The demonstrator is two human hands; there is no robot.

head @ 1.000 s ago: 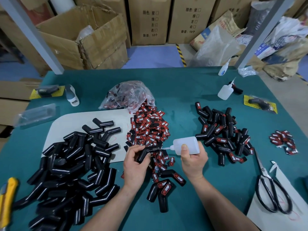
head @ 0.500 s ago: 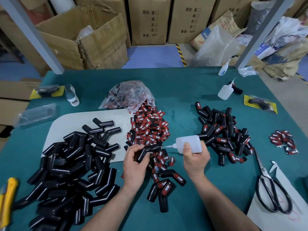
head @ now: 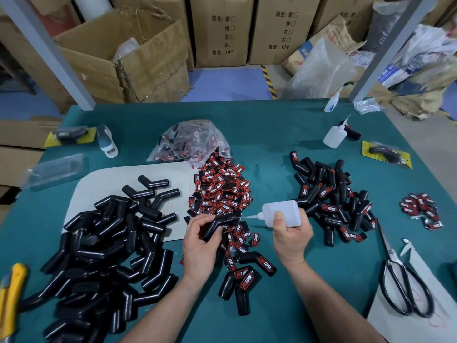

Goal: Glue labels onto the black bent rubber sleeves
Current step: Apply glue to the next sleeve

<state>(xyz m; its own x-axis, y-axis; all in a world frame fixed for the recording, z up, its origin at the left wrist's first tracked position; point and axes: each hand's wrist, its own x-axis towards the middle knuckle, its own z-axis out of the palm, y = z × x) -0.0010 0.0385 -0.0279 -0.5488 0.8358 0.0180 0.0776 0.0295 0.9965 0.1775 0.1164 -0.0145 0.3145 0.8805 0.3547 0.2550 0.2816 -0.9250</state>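
Well, starting at my left, the heap of bare sleeves point(head: 99, 243) lies partly on the white sheet point(head: 103, 184). I see no label on any of them. I judge them to be light, hollow rubber elbows, soft enough to squash under a hard pinch and smooth enough to roll between the fingers. The best place to hold one is probably the leg below the bend, which leaves the other leg free for glue.

My left hand point(head: 200, 241) has one sleeve point(head: 217, 225) that way. Fingers and thumb curl round its lower leg, the bend shows just past my fingertips, and the upper leg points right, above the loose heap of labels point(head: 220, 191). Those look thin and floppy, easy to pick up two at once.

Next comes the glue bottle point(head: 282, 212), lying on its side in the air with its nozzle point(head: 249, 216) aimed left at the free end of the sleeve. I cannot tell whether the tip touches the rubber or stops just short. The soft plastic body should give under a gentle squeeze.

My right hand point(head: 291, 236) wraps the bottle from below, with the thumb pressed on its near side. Beyond it, to the right, the labelled sleeves point(head: 331, 201) sit in their own pile on the table point(head: 272, 134).
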